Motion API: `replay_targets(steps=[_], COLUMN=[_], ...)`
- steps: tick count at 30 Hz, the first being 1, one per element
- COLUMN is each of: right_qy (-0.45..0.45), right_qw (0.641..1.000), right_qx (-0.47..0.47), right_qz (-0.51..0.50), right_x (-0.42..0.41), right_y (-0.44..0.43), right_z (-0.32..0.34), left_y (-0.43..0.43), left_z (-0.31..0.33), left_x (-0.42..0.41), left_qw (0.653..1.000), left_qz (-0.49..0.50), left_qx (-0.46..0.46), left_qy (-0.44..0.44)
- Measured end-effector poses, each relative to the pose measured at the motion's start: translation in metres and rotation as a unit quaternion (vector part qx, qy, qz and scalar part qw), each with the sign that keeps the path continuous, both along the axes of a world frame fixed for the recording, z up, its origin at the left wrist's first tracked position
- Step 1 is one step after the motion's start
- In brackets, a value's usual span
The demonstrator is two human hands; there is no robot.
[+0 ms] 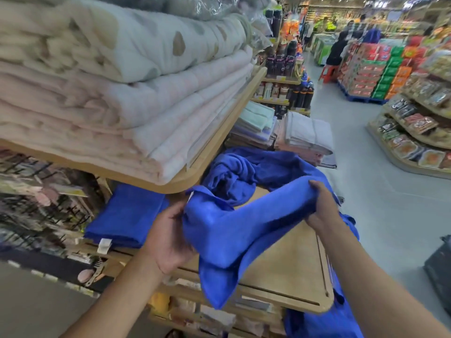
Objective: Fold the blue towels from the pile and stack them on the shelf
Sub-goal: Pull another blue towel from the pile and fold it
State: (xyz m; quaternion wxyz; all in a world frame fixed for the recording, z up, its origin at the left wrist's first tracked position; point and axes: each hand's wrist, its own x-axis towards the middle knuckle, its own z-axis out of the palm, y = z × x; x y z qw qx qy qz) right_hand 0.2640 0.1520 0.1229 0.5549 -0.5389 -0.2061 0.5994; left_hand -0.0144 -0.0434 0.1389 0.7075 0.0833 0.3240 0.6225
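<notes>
Now blue towel (227,235) slung between gripping left hand (170,237) and right hand (322,206).

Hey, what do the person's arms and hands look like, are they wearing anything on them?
Both forearms are bare as far as the frame shows, with no sleeves in view. The left hand and right hand wear no gloves, and neither wrist shows a watch or band. The towel hides part of the fingers, so rings cannot be ruled out.
</notes>
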Motion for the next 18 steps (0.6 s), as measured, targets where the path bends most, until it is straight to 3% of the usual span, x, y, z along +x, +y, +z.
replay_targets(steps=[4, 8, 10, 12, 13, 15, 17, 18], right_qy=[-0.093, -0.081, -0.090, -0.181, -0.274, -0.493, -0.618, -0.643], right_qw=[0.990, 0.959, 0.937, 0.921, 0.902, 0.809, 0.708, 0.678], right_qx=[0.064, 0.150, 0.176, 0.161, 0.145, 0.112, 0.111, 0.121], right_qz=[0.084, 0.224, 0.288, 0.304, 0.300, 0.300, 0.323, 0.334], right_x=[-0.006, -0.042, -0.056, -0.060, -0.059, -0.052, -0.043, -0.041], right_y=[0.044, 0.080, 0.094, 0.109, 0.113, 0.113, 0.096, 0.081], right_z=[0.104, 0.193, 0.212, 0.200, 0.183, 0.136, 0.090, 0.071], left_y=[-0.004, -0.010, -0.015, -0.017, -0.019, -0.022, -0.026, -0.027], left_z=[-0.003, -0.012, -0.015, -0.027, -0.032, -0.047, -0.064, -0.072], left_x=[-0.009, -0.004, 0.001, 0.007, 0.011, 0.019, 0.026, 0.029], left_qw=[0.996, 0.992, 0.992, 0.995, 0.997, 0.997, 0.994, 0.992], left_qz=[0.069, 0.054, 0.044, 0.028, 0.020, 0.007, -0.007, -0.011], left_qx=[0.044, 0.089, 0.088, 0.041, 0.013, -0.046, -0.099, -0.116], left_qy=[-0.039, -0.071, -0.080, -0.083, -0.074, -0.053, -0.049, -0.047])
